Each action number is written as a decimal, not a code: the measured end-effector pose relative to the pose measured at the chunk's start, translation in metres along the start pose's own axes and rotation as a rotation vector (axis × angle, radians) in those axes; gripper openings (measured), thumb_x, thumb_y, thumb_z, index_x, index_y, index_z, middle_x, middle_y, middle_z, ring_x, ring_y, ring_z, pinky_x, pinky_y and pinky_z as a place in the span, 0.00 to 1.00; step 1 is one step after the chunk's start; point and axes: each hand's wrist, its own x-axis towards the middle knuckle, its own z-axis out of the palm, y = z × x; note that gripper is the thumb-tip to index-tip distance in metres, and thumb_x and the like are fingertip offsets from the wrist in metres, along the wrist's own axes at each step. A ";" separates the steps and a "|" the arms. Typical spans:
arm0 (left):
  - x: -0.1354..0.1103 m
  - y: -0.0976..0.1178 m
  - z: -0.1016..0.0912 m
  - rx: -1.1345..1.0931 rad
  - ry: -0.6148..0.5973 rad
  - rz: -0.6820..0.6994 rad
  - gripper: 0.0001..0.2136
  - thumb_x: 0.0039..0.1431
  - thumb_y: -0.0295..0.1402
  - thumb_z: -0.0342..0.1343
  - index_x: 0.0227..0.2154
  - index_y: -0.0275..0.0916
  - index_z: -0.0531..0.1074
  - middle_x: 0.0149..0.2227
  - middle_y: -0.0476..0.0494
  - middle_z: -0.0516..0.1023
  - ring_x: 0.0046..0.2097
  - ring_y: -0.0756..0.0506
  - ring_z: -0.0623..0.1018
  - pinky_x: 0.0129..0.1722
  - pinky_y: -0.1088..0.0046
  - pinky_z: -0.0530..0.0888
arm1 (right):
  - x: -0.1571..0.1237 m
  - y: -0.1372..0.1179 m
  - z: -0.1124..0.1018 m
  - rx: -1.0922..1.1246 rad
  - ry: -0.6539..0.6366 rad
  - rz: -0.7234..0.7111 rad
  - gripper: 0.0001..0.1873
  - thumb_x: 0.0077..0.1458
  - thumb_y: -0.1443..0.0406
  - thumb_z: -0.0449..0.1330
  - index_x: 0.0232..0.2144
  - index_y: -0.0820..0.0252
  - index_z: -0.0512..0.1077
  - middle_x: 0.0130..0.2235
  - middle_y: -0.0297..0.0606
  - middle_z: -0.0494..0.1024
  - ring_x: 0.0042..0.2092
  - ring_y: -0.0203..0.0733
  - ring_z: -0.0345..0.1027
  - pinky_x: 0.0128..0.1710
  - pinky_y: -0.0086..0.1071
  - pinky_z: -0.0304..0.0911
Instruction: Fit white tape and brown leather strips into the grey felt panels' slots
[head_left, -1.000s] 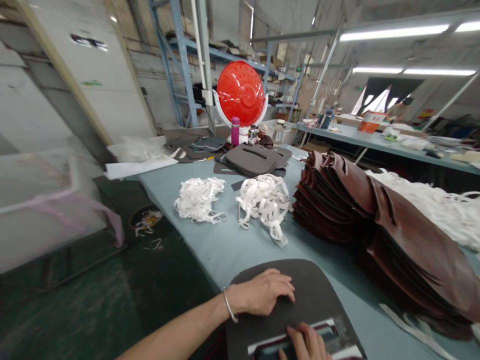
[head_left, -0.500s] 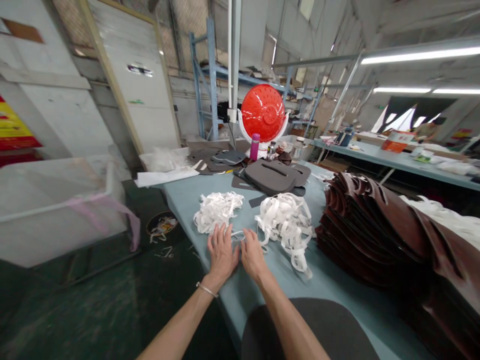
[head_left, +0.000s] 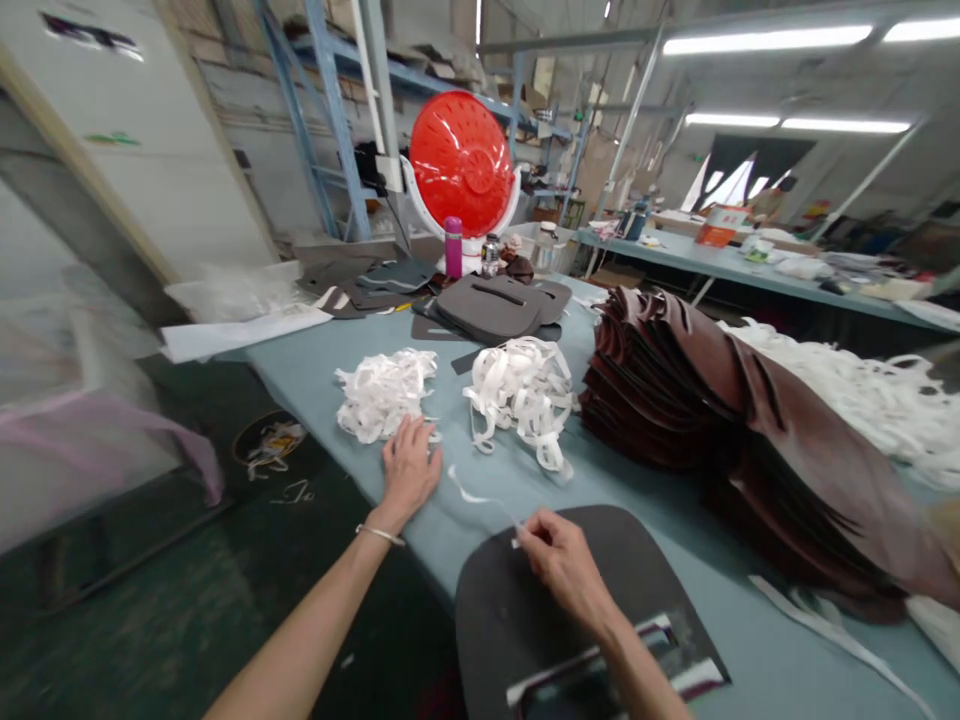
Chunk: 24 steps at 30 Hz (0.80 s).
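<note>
My left hand (head_left: 409, 465) lies flat with fingers spread on the blue-grey table (head_left: 330, 355), its fingertips touching the left pile of white strips (head_left: 382, 392). My right hand (head_left: 556, 560) is pinched on one thin white strip (head_left: 480, 497) that trails back toward that pile. It hovers over a dark grey rounded foam panel (head_left: 495, 610) at the near table edge. A second pile of white strips (head_left: 519, 392) lies just to the right of the first one.
A tall leaning stack of brown leather pieces (head_left: 720, 400) fills the right side. Grey cut pieces (head_left: 495, 305), a pink bottle (head_left: 453, 247) and a red fan (head_left: 461, 165) stand at the far end. More white strips (head_left: 862, 390) lie beyond the stack.
My right hand has pulled back from the strip piles to the grey panel, drawing one strip with it. My left hand stays at the left pile. The camera has tilted down.
</note>
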 end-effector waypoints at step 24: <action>-0.082 0.217 -0.041 -0.532 -0.713 0.928 0.12 0.66 0.37 0.44 0.44 0.42 0.69 0.44 0.46 0.76 0.50 0.46 0.71 0.59 0.59 0.55 | -0.128 0.024 -0.066 -0.018 0.151 -0.029 0.15 0.59 0.63 0.50 0.25 0.58 0.73 0.29 0.33 0.74 0.33 0.36 0.65 0.34 0.28 0.58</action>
